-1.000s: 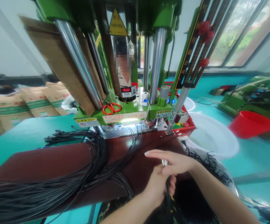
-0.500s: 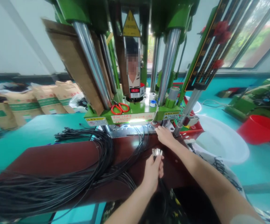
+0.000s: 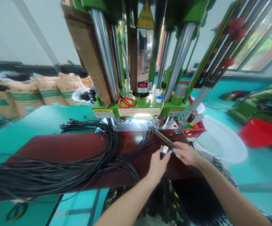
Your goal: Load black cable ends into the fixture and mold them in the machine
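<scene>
My left hand is closed around a bunch of black cables whose shiny metal connector ends stick up above the fingers. Just to its right, my right hand grips the near end of a long, narrow metal bar. The bar slants away to the left, its far end close to the lit metal plate of a green press. Both hands are over the brown tabletop, nearly touching each other. Most of the held cables are hidden below my left hand.
A thick bundle of black cables spreads across the table's left side. Red-handled scissors and a blue-and-white spool lie on the press. On the right stand a white tub and red bucket. A person is partly visible behind the press.
My right hand has come back from the press plate and now holds the metal bar. My left hand keeps its cables, now close beside the right hand. The view has shifted slightly.
</scene>
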`<control>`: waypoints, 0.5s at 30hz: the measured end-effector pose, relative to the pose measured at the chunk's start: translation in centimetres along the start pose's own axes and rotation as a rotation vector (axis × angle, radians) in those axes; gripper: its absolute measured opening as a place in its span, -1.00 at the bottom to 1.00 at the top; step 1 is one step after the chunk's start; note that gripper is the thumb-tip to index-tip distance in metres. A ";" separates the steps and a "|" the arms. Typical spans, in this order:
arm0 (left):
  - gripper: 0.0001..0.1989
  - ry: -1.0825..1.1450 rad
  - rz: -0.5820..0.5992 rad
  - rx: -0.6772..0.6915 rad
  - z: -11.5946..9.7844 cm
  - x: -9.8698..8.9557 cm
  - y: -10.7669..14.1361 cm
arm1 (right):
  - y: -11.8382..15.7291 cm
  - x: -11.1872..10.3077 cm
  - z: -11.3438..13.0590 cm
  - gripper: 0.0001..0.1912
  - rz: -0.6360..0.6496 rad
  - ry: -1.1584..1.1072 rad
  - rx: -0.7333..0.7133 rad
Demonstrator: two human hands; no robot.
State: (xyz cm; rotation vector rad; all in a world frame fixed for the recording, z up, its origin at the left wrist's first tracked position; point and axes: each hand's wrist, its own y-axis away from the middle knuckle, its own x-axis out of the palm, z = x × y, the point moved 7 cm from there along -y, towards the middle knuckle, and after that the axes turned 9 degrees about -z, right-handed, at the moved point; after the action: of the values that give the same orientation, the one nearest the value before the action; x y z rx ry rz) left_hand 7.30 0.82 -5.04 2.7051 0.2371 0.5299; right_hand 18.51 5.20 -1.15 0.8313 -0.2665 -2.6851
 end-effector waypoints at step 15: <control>-0.78 -0.239 0.101 0.099 -0.4 1.3 0.0 | 3.5 2.0 -2.2 -0.53 -0.270 -0.777 0.053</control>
State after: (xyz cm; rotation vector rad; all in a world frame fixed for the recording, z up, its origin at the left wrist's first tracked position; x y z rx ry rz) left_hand 8.32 1.29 -4.28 2.8554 0.0638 0.2235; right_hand 19.04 1.06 -3.06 -0.2295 -0.4177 -3.1472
